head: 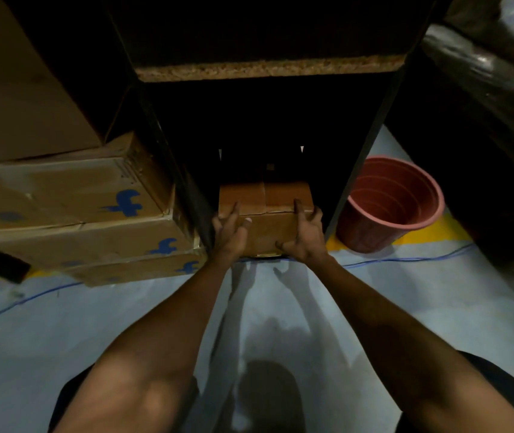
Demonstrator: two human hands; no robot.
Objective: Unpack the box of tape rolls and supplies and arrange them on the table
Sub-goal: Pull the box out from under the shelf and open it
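Both hands were on one small cardboard box [266, 214] that sat low on the floor, tucked under a dark table [268, 68] between its legs. The left hand [229, 234] gripped the near left corner, fingers curled over the top edge and thumb across the front face. The right hand [304, 237] clasped the near right corner the same way, fingers hooked over the top. A hold at both corners suited drawing the box straight out toward the person, which looked like the step in hand; the flaps were shut, so unpacking had not begun.

The gap was narrow. A stack of larger boxes [71, 220] with blue marks stood just beside the left leg, and a red bucket [390, 204] stood near the right leg, so the box probably had to come forward, not sideways. A blue cable [405, 260] ran across the pale floor [124, 323] just in front and might catch the box's lower edge. The space under the table was too dark to tell what else lay there.
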